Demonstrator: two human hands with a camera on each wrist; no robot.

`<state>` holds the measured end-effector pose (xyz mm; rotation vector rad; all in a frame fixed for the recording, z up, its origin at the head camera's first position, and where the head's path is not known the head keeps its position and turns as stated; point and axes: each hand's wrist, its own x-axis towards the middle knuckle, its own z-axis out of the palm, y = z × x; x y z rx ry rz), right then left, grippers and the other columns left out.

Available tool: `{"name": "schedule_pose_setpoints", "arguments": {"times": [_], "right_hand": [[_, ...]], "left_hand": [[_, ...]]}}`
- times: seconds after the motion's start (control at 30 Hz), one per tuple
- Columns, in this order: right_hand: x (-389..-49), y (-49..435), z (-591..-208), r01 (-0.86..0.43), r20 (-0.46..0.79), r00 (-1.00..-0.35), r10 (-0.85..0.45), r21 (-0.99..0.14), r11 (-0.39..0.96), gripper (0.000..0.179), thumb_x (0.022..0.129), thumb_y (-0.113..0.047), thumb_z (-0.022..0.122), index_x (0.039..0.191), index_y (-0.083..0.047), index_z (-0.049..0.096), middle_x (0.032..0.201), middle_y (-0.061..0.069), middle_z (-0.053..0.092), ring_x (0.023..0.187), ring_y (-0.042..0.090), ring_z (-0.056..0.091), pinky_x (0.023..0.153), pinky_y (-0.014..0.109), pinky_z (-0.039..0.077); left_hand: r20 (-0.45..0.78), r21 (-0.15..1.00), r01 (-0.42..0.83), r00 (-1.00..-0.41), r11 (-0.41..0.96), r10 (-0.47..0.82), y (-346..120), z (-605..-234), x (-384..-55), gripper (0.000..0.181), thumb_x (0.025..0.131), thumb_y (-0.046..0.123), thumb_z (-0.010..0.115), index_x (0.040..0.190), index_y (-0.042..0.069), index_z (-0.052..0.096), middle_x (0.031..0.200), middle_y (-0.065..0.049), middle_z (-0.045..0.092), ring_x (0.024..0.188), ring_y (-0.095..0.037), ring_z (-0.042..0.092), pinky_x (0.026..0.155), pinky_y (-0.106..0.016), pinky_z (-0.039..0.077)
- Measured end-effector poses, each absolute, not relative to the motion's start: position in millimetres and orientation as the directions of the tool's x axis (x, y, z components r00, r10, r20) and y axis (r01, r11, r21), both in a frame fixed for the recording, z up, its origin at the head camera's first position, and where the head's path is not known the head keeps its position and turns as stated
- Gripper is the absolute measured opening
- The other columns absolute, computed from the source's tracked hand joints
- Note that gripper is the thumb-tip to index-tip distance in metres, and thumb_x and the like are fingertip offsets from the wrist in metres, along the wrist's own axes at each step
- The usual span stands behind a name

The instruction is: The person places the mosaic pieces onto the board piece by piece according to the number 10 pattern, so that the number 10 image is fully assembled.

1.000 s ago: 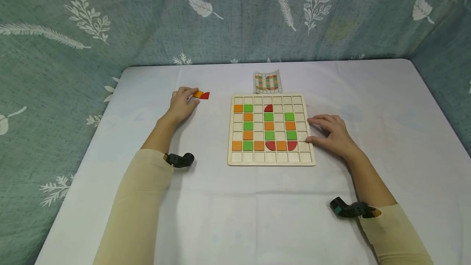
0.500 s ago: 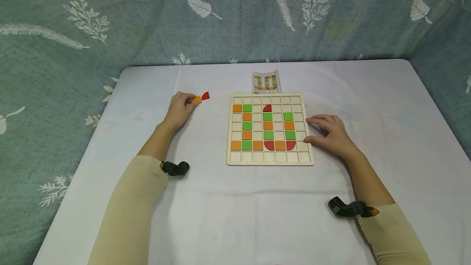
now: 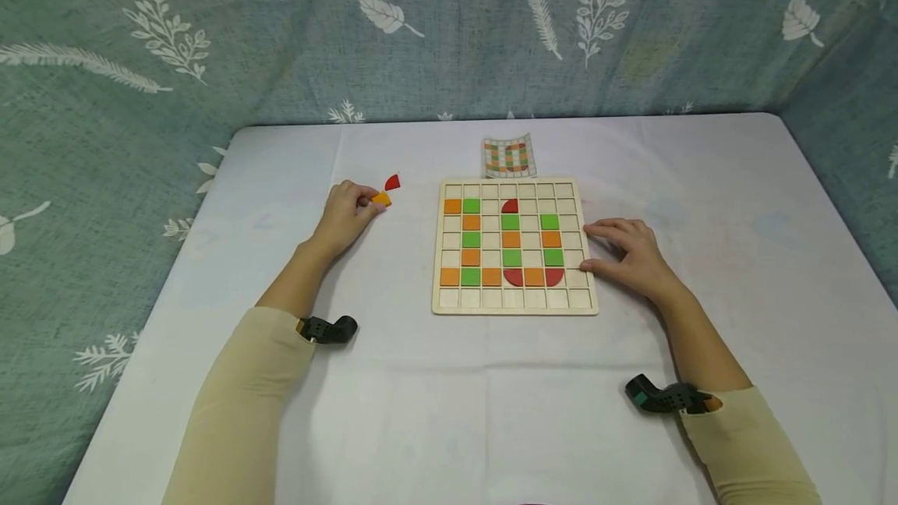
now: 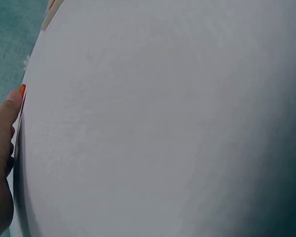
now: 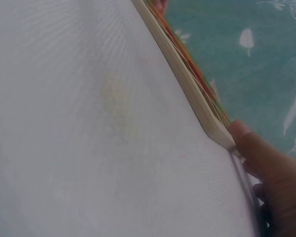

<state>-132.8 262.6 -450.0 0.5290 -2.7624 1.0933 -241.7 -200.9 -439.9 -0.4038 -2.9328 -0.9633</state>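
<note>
In the head view my left hand (image 3: 341, 217) pinches an orange square tile (image 3: 382, 199) between thumb and fingertips, left of the board. Just beyond it lies a red quarter-round tile (image 3: 393, 182) on the cloth. A light wooden grid board (image 3: 515, 301) sits mid-table, with orange and green squares and 3 red quarter-round tiles in its cells. My right hand (image 3: 631, 252) touches the board's right edge, thumb and index finger spread apart. Seen from the right wrist, the thumb rests at a corner of the board's rim (image 5: 187, 89). In the left wrist view the tile mostly hides behind the thumb (image 4: 12, 101).
Behind the board lies a small pattern card (image 3: 508, 157) printed with a coloured grid. A white cloth (image 3: 449, 427) covers the table. A green leaf-patterned curtain (image 3: 449, 30) hangs along the table's far and left edges. Each wrist carries a black camera (image 3: 335, 330).
My left hand has drawn the orange tile toward me, away from the red one, which turned a little. The right hand stays at the board's edge.
</note>
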Motion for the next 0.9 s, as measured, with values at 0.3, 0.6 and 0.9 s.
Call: {"name": "schedule_pose_setpoints", "arguments": {"times": [0.3, 0.6, 0.9], "right_hand": [[-132.8, 263.9, -450.0, -0.362, 0.239, -0.932, -0.272, -0.641, 0.676, 0.059, 0.069, -0.017, 0.083, 0.121, -0.003, 0.062, 0.121, 0.020, 0.055, 0.111, 0.037, 0.041, 0.096, 0.055, 0.022], [-132.6, 263.9, -451.2, -0.364, 0.239, -0.931, -0.274, -0.646, 0.671, 0.059, 0.069, -0.018, 0.083, 0.121, -0.003, 0.062, 0.122, 0.021, 0.055, 0.113, 0.038, 0.040, 0.097, 0.057, 0.021], [-132.6, 263.8, -452.0, -0.362, 0.236, -0.932, -0.276, -0.652, 0.666, 0.059, 0.068, -0.017, 0.084, 0.121, -0.003, 0.062, 0.122, 0.019, 0.055, 0.111, 0.035, 0.040, 0.095, 0.054, 0.022]], "left_hand": [[0.124, 0.587, 0.307, -0.948, 0.749, 0.292, -186.0, -432.1, -238.3, 0.034, 0.091, 0.019, 0.064, 0.115, -0.004, 0.059, 0.097, -0.014, 0.051, 0.096, -0.029, 0.039, 0.081, -0.037, 0.032], [0.122, 0.573, 0.356, -0.928, 0.738, 0.353, -157.5, -421.9, -236.9, 0.034, 0.090, 0.021, 0.065, 0.114, -0.003, 0.061, 0.094, -0.014, 0.051, 0.096, -0.030, 0.041, 0.084, -0.040, 0.034], [0.122, 0.558, 0.456, -0.871, 0.693, 0.475, -119.7, -407.8, -228.5, 0.031, 0.090, 0.021, 0.064, 0.114, 0.000, 0.062, 0.093, -0.011, 0.052, 0.091, -0.026, 0.041, 0.084, -0.037, 0.032]]}}
